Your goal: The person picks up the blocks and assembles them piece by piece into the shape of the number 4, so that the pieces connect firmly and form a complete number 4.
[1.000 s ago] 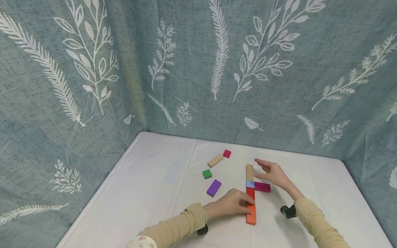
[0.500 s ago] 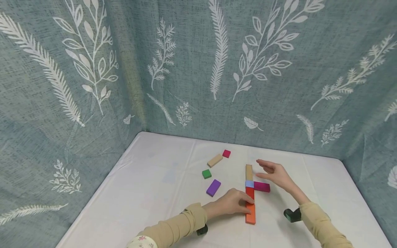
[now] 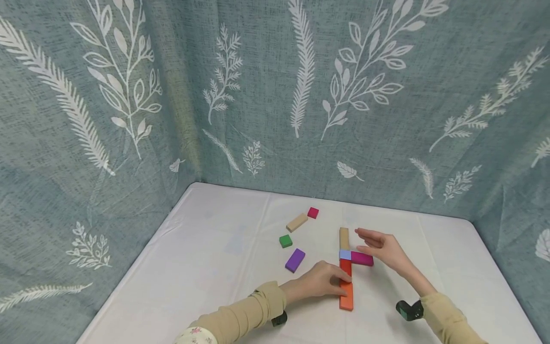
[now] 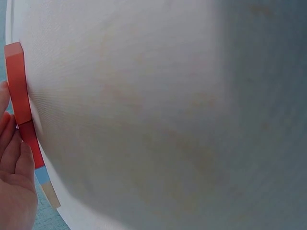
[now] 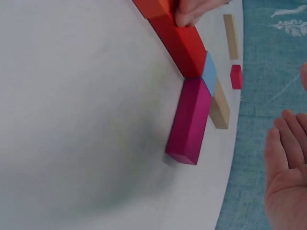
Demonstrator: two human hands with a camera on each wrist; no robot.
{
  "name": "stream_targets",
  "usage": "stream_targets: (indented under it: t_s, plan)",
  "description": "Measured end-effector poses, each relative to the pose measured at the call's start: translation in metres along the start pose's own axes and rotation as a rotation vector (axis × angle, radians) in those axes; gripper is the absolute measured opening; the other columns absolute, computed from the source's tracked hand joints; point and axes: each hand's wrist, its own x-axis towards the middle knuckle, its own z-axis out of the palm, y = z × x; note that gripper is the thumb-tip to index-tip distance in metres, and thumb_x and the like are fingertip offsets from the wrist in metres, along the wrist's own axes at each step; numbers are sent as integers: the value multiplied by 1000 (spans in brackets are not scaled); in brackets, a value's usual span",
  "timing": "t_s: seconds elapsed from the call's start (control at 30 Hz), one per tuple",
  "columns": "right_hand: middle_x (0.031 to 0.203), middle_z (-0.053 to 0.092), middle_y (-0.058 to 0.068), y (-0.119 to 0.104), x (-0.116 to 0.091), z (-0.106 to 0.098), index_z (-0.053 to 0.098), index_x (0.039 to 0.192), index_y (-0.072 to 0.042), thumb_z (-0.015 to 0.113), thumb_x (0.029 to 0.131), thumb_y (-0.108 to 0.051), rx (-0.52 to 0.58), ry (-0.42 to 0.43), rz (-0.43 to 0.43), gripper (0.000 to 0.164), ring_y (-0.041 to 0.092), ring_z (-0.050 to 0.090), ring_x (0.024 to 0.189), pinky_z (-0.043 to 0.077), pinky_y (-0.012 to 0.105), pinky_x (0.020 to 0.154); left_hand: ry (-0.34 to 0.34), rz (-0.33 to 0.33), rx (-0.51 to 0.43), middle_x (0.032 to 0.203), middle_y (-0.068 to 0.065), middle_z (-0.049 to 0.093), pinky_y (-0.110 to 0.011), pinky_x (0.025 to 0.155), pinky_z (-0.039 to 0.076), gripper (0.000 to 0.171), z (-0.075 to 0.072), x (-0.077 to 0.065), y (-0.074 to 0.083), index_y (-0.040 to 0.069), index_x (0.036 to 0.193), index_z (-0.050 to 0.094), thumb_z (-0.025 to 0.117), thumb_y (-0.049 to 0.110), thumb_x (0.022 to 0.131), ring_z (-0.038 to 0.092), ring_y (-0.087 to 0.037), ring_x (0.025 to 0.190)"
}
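A straight row of wooden blocks runs away from me in the head view: an orange block (image 3: 346, 302) nearest, a red block (image 3: 345, 266), a light blue block (image 3: 345, 254) and a tan block (image 3: 344, 238). A magenta block (image 3: 362, 258) juts right from the light blue one. In the right wrist view, the magenta block (image 5: 189, 122) meets the corner of the red block (image 5: 180, 45). My left hand (image 3: 320, 281) rests its fingertips on the row where red meets orange. Just right of the row, my right hand (image 3: 385, 248) hovers with relaxed fingers, holding nothing.
Left of the row lie a purple block (image 3: 295, 260), a green block (image 3: 285, 241), a second tan block (image 3: 297, 222) and a small pinkish-red block (image 3: 313, 212). The white-covered table (image 3: 215, 248) ends at a patterned teal curtain (image 3: 275, 143) behind and to the sides.
My right hand has moved slightly right and nearer to me, from beside the tan block to by the magenta block. My left hand stays on the row, and the blocks keep their places.
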Motion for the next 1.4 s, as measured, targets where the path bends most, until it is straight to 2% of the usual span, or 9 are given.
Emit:
stream_targets:
  t_s: [0.4, 0.77, 1.17, 1.4]
  plan:
    - [136, 53, 21, 4, -10, 6, 49, 135, -1, 70, 85, -26, 10, 13, -2, 60, 34, 51, 125, 48, 23, 95, -12, -25, -24, 110, 7, 71, -10, 90, 45, 34, -1, -1, 2, 13, 116, 69, 73, 22, 83, 62, 1, 102]
    - [133, 54, 24, 5, -24, 21, 52, 131, 3, 70, 85, -18, 85, 50, 19, 54, 39, 51, 122, 51, 24, 90, -11, -19, -28, 111, 7, 71, -10, 89, 45, 35, -3, 0, 2, 13, 117, 69, 73, 21, 84, 62, 1, 102]
    - [128, 59, 23, 7, -26, 38, 56, 127, 3, 70, 85, -15, -26, 136, 45, 48, 36, 58, 117, 53, 29, 87, 9, 16, 3, 110, 6, 71, -10, 90, 44, 32, -2, 1, 1, 12, 114, 70, 72, 22, 84, 61, 1, 103]
    - [126, 61, 22, 11, -27, 50, 57, 127, 3, 69, 85, -9, -99, 145, 47, 45, 36, 58, 116, 53, 34, 88, 12, 18, -2, 109, 7, 72, -9, 90, 45, 31, 0, 0, 0, 13, 113, 71, 73, 22, 83, 62, 2, 101]
